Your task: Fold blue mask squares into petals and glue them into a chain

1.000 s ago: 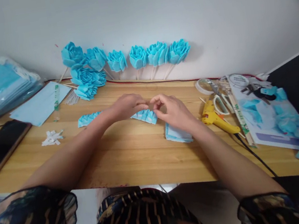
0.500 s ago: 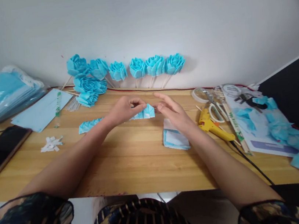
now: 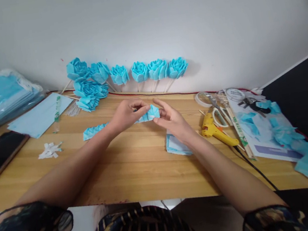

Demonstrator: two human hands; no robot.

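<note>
Between my hands is a folded blue strip (image 3: pixel 153 111), pleated into pointed petal-like folds. My left hand (image 3: pixel 131 114) pinches it near its right end, and its other end (image 3: pixel 94 131) trails out to the left past my wrist. My right hand (image 3: pixel 170 119) has thumb and fingertips closed on the strip's right end. A stack of pale blue and white squares (image 3: pixel 177 145) lies on the table, partly hidden under my right wrist.
Blue flowers on sticks (image 3: pixel 140 71) lean along the wall. To the right lie a yellow glue gun (image 3: pixel 216 129), scissors (image 3: pixel 219 116), tape (image 3: pixel 203 99) and blue scraps (image 3: pixel 285 131). At left are a phone (image 3: pixel 1 158), white clippings (image 3: pixel 50 150) and bagged blue sheets (image 3: pixel 2 98).
My right hand has moved left and closed its thumb and fingers on the strip's right end. My left hand keeps its pinch. The whole view has shifted slightly.
</note>
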